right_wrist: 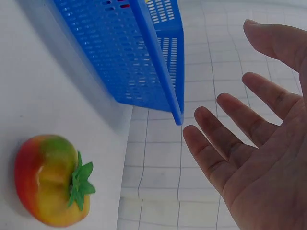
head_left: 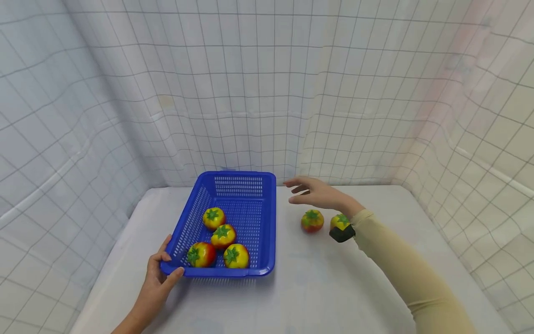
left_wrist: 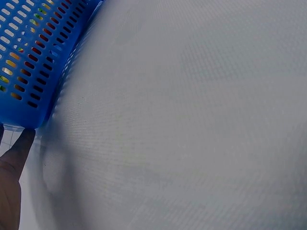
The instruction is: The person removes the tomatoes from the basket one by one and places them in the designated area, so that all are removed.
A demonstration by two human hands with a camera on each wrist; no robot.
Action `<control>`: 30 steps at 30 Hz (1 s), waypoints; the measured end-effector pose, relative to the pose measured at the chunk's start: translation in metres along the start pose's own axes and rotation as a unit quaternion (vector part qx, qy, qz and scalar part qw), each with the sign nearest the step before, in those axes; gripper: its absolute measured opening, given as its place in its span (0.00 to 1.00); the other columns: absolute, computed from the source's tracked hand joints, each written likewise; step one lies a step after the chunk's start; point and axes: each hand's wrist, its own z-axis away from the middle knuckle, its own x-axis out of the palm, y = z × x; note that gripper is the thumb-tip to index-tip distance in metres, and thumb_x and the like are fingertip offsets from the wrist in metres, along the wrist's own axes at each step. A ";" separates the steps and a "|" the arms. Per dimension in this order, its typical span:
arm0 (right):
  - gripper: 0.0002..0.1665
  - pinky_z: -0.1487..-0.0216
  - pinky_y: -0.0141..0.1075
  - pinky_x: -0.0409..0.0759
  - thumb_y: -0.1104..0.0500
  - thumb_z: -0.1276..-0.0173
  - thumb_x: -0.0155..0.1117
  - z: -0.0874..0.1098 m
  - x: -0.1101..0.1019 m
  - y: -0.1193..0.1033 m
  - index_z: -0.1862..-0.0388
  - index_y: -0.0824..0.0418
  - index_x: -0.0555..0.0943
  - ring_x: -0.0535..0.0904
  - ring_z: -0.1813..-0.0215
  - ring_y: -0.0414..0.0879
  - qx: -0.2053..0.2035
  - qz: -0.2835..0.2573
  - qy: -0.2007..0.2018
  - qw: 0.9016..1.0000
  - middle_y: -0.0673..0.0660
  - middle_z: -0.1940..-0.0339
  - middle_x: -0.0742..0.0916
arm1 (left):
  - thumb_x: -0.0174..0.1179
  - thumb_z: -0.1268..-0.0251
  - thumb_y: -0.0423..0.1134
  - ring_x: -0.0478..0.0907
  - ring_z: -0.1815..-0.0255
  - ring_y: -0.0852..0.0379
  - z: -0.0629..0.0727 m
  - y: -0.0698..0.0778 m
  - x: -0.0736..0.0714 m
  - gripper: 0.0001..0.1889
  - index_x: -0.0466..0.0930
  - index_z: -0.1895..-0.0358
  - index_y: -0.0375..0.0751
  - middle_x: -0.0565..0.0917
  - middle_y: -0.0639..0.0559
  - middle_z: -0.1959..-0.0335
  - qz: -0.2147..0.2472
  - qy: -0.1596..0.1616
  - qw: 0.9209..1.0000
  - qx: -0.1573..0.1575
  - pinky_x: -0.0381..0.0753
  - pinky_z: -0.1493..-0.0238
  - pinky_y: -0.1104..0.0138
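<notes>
My left hand point(head_left: 153, 286) grips the near left corner of a blue plastic basket point(head_left: 271, 222), thumb at the front rim and fingers along the left side. Inside, toward the near left, lie several yellow-and-red tomatoes with green leafy tops, one of them a tomato point(head_left: 236, 256) by the front wall. Raised just right of the basket's far right corner, my right hand point(head_left: 320, 193) holds nothing, its fingers spread apart in the right wrist view. Below it on the table sits another tomato point(head_left: 312, 221). A further tomato point(head_left: 340, 221) is partly hidden behind the right wrist.
A white table point(head_left: 308, 287) bears everything. White cloth with a dark grid point(head_left: 258, 93) hangs behind it and along both sides. A dark band point(head_left: 343, 234) is on the right wrist, at the end of a beige sleeve point(head_left: 400, 264).
</notes>
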 end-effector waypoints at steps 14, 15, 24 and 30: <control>0.39 0.34 0.49 0.75 0.43 0.30 0.68 -0.027 0.019 -0.023 0.23 0.49 0.68 0.70 0.27 0.55 -0.011 0.008 -0.039 0.999 0.54 0.24 0.72 | 0.57 0.22 0.35 0.46 0.23 0.27 -0.001 0.001 0.000 0.23 0.48 0.44 0.39 0.38 0.52 0.15 -0.002 0.001 1.000 -0.004 0.70 0.47 0.84; 0.39 0.34 0.49 0.75 0.43 0.30 0.69 -0.029 0.021 -0.025 0.23 0.48 0.68 0.70 0.27 0.55 -0.011 0.008 -0.042 0.999 0.53 0.24 0.72 | 0.57 0.22 0.36 0.46 0.23 0.26 -0.001 0.001 0.000 0.23 0.48 0.44 0.40 0.38 0.52 0.14 -0.004 0.002 1.000 -0.005 0.70 0.47 0.84; 0.40 0.36 0.47 0.77 0.43 0.30 0.68 -0.050 0.036 -0.032 0.22 0.49 0.67 0.72 0.29 0.54 -0.028 0.041 -0.061 0.997 0.51 0.26 0.74 | 0.57 0.21 0.38 0.47 0.23 0.27 -0.001 0.000 -0.001 0.23 0.48 0.44 0.41 0.38 0.57 0.15 -0.014 0.004 1.000 -0.014 0.70 0.47 0.83; 0.41 0.37 0.47 0.77 0.41 0.30 0.68 -0.061 0.046 -0.037 0.22 0.46 0.67 0.72 0.29 0.52 -0.020 0.050 -0.077 0.996 0.52 0.24 0.72 | 0.55 0.21 0.36 0.46 0.24 0.27 -0.001 -0.001 -0.002 0.21 0.48 0.44 0.41 0.38 0.55 0.15 -0.002 0.000 1.000 -0.006 0.70 0.46 0.83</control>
